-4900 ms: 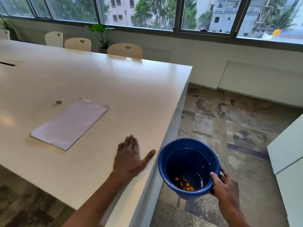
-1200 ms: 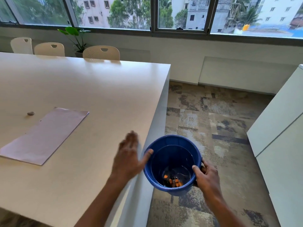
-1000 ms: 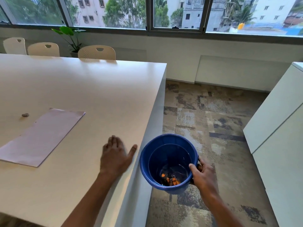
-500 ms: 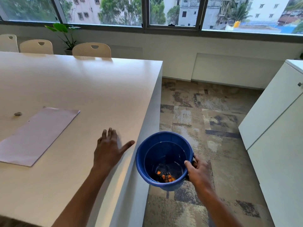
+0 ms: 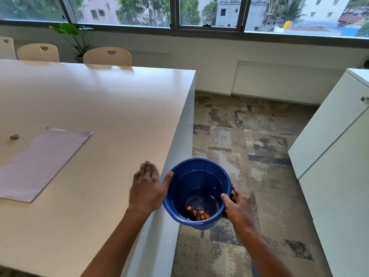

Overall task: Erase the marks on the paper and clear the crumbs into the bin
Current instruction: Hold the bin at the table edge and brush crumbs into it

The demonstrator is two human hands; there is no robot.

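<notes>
I hold the blue bin [image 5: 196, 193] just below the tabletop [image 5: 111, 108] edge with my right hand [image 5: 236, 206], thumb hooked over the rim and fingers wrapped on the outer wall, so its mouth sits where anything pushed off the edge can drop in. My left hand [image 5: 146, 186] is flat and spread, holding nothing, at the tabletop's edge with its thumb touching the bin's rim, placed, I judge, to sweep crumbs across. Orange and dark bits lie at the bin's bottom. The paper [image 5: 40, 162] rests flat well to the left, a small grey eraser [image 5: 14, 137] beside its far corner. The crumbs themselves are too small to see.
</notes>
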